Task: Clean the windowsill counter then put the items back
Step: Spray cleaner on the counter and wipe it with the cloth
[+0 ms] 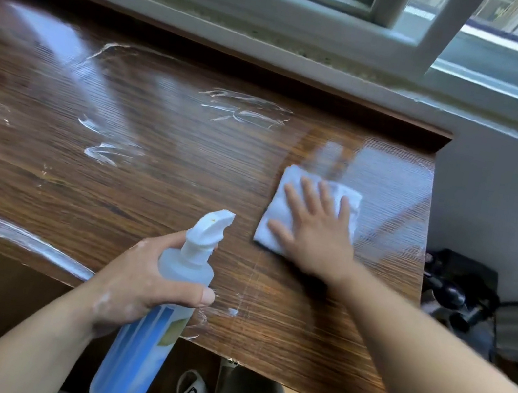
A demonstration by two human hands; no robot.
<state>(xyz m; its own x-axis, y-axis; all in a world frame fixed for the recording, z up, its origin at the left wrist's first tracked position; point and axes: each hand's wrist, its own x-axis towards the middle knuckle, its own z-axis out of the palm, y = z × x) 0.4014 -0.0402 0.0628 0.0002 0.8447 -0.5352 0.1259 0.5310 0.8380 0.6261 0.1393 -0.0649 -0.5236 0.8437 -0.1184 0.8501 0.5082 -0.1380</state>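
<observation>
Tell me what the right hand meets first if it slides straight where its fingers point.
Likely the counter's back lip; the right hand looks to pass just right of the foam.

No legible text in frame. Only candidate: the label (pixel 158 327) on the translucent blue plastic spray bottle (pixel 131 364), which shows blue stripes and a pale yellow-green block. Any print there is too blurred to read, so no brand or numbers.
</observation>
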